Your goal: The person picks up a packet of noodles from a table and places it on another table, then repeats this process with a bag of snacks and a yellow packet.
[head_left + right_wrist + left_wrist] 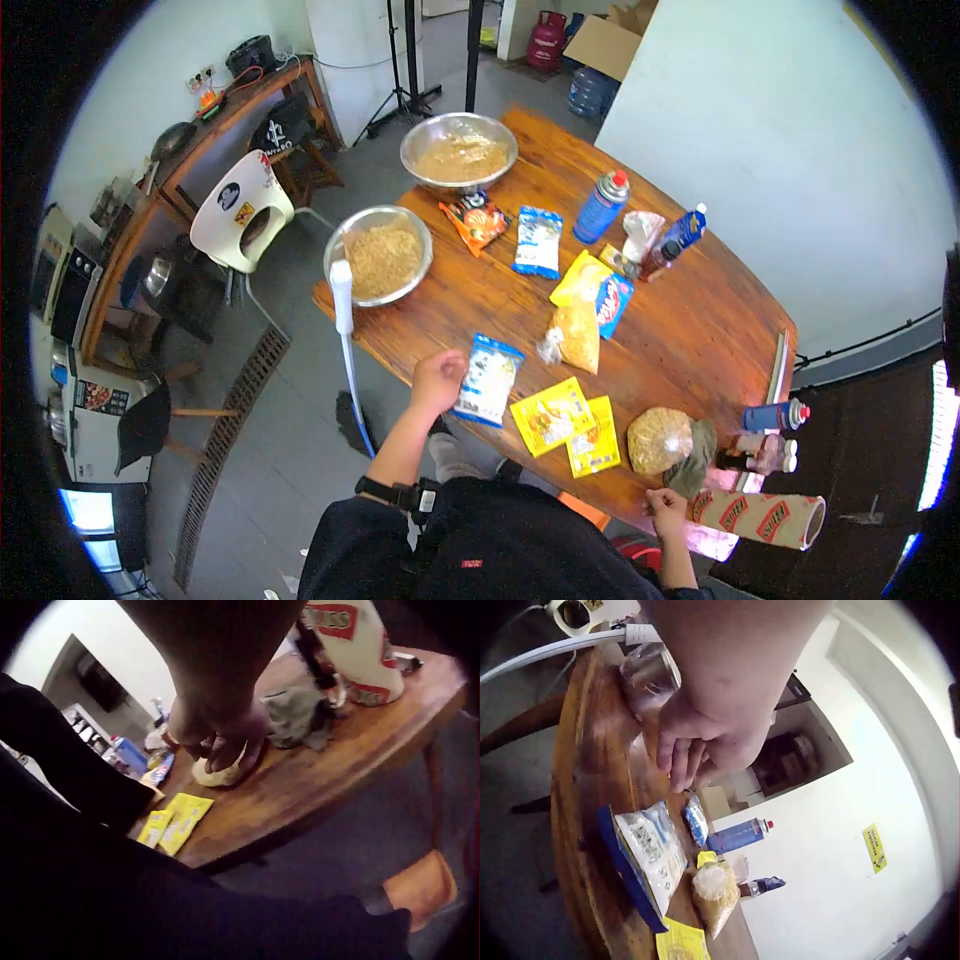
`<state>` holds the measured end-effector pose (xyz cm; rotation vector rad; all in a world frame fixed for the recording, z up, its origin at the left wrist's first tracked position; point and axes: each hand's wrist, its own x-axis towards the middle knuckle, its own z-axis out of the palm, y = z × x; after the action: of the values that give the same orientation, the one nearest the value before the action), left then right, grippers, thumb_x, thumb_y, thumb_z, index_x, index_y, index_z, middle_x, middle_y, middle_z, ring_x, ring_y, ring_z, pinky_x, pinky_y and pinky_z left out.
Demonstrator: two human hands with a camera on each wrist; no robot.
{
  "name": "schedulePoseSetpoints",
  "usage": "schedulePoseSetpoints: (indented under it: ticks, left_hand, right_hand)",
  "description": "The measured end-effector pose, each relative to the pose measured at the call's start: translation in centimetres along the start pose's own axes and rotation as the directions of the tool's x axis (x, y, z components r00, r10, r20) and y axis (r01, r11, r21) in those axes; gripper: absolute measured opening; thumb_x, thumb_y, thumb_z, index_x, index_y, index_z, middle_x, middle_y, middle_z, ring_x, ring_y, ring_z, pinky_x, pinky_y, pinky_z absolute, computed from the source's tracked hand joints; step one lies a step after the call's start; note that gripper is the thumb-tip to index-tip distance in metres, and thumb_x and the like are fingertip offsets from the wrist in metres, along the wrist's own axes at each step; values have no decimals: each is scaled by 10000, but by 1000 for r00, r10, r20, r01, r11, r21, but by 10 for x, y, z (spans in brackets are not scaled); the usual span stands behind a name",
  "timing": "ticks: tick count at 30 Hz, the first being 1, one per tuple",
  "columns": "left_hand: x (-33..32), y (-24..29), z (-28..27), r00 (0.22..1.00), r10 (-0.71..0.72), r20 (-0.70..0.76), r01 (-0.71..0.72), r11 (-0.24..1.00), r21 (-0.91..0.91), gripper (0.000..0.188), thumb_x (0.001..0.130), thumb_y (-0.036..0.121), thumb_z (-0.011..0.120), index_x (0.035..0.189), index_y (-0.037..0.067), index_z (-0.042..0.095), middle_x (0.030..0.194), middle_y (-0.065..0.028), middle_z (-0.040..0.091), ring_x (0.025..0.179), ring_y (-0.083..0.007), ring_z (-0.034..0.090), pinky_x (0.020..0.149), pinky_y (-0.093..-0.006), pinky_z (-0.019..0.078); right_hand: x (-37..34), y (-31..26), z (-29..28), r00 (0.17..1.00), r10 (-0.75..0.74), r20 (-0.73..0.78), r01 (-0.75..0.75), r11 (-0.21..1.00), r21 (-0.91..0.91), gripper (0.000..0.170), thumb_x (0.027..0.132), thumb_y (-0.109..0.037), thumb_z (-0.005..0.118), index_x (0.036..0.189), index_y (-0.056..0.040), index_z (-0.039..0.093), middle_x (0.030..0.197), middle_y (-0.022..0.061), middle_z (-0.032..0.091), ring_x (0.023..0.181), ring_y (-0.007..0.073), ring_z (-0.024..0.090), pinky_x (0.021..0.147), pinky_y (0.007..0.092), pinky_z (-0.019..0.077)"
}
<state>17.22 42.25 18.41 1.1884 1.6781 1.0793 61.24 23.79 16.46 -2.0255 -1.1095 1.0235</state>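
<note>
My left hand (440, 382) is just left of a blue-and-white packet (488, 380) near the table's front edge. In the left wrist view its fingers (681, 761) hang loosely bent above the wood, holding nothing. Two yellow sachets (552, 416) lie overlapping to the right of that packet. Beyond them sits a clear bag of pale grains (660, 440), beside a grey-green cloth (692, 460). My right hand (668, 510) is at the front edge by the cloth, with loosely curled fingers and nothing in them. In the right wrist view it partly covers the grain bag (219, 774).
Two steel bowls (428, 262) with tan crumbly contents stand at the far left. A white-handled device (341, 285) with a cable hangs over the near bowl's rim. A blue gas can (602, 208), bottles and snack packets stand farther back. A cardboard tube (765, 520) lies at right.
</note>
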Motion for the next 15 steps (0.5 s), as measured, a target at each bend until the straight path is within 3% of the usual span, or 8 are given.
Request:
schedulePoseSetpoints:
  ticks: [2, 4, 6, 8, 9, 10, 12, 15]
  left_hand:
    - [5, 5, -16, 987, -78, 142, 106, 973, -204, 136, 726, 71, 553, 831, -13, 570, 767, -75, 594, 671, -117, 546, 623, -229, 436]
    - [6, 18, -32, 992, 8, 130, -2, 999, -50, 119, 714, 107, 581, 780, 8, 595, 720, -70, 598, 635, -108, 545, 587, -235, 433]
    - [9, 17, -48, 975, 56, 214, -91, 984, 155, 115, 704, 131, 599, 754, 27, 608, 689, -78, 595, 618, -110, 546, 564, -240, 430]
    - [17, 5, -62, 956, 12, 293, -115, 935, 335, 138, 684, 175, 628, 746, 53, 619, 655, -101, 585, 592, -114, 547, 535, -255, 424]
    - [19, 2, -71, 942, -33, 335, -55, 967, 250, 150, 684, 185, 629, 745, 49, 617, 660, -94, 588, 611, -120, 550, 557, -257, 428]
    - [21, -1, -80, 922, -72, 381, 9, 986, 165, 163, 685, 196, 630, 744, 45, 616, 666, -87, 591, 630, -125, 553, 579, -260, 433]
    - [27, -15, -97, 928, -58, 368, 2, 988, 153, 206, 679, 239, 632, 745, 46, 602, 658, -76, 584, 621, -143, 559, 580, -256, 439]
    - [34, -17, -117, 951, 13, 309, -46, 994, 100, 261, 673, 270, 636, 798, 46, 585, 685, -68, 586, 631, -151, 565, 593, -250, 445]
  right_hand:
    - [8, -91, 23, 995, -91, 31, 91, 996, -2, 94, 737, -58, 526, 655, -16, 544, 539, 54, 521, 470, 99, 481, 438, 221, 390]
    - [33, -156, 51, 954, -296, 49, 300, 941, -155, 78, 732, -43, 523, 671, 1, 543, 557, 52, 525, 497, 104, 483, 461, 221, 388]
    - [75, -206, 96, 911, -398, 106, 405, 913, -58, 112, 735, -101, 533, 739, 5, 568, 633, 83, 561, 596, 142, 526, 564, 256, 419]
    - [121, -266, 150, 788, -581, 205, 613, 773, -165, 143, 689, -96, 560, 798, -3, 550, 728, 135, 554, 677, 211, 546, 602, 289, 430]
    - [127, -314, 178, 732, -634, 250, 668, 740, -77, 179, 664, -98, 580, 816, -10, 544, 717, 127, 556, 663, 251, 546, 600, 309, 434]
    - [154, -330, 210, 676, -676, 294, 735, 647, -202, 293, 655, -179, 597, 899, -34, 521, 822, 136, 546, 730, 274, 536, 651, 329, 432]
    - [186, -371, 266, 663, -655, 363, 742, 508, -438, 494, 636, -279, 611, 1045, -54, 449, 997, 155, 477, 880, 273, 493, 733, 314, 413]
    - [228, -402, 337, 773, -502, 387, 613, 435, -660, 779, 592, -414, 619, 1201, -74, 271, 1142, 142, 355, 1064, 263, 362, 867, 360, 314]
